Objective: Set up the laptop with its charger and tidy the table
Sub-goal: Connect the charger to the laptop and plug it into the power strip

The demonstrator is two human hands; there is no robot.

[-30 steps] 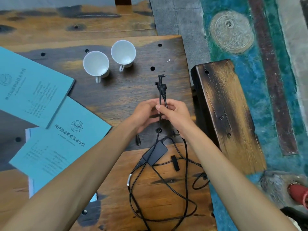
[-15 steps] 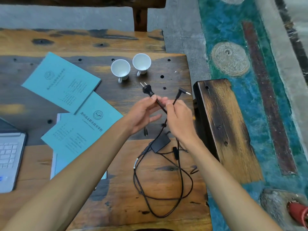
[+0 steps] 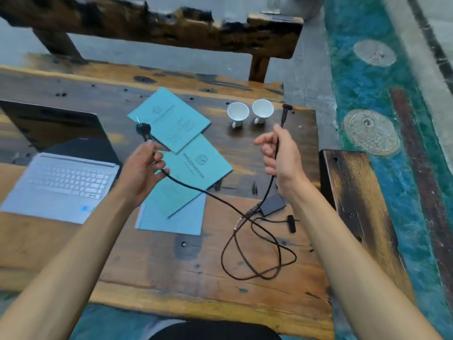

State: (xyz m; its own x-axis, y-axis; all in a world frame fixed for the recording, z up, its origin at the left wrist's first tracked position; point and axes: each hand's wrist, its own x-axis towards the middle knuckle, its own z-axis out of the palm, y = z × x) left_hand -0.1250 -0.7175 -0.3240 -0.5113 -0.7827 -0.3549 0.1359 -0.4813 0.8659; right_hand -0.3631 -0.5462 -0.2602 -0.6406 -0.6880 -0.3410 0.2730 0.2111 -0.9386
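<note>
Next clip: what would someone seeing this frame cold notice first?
The two raised hands, each gripping one end of the black charger cable: the left hand holds the wall plug over the blue booklets, the right hand holds the laptop-end connector near two white cups. The charger brick and slack cable lie on the wooden table, and the open laptop sits at far left.

The rough, scorched brown wooden counter [image 3: 157, 263] carries a matt silver laptop [image 3: 61, 185], matt turquoise paper booklets [image 3: 171, 119], glossy white ceramic cups [image 3: 237, 112] and a matt black plastic charger brick [image 3: 272, 204].
</note>
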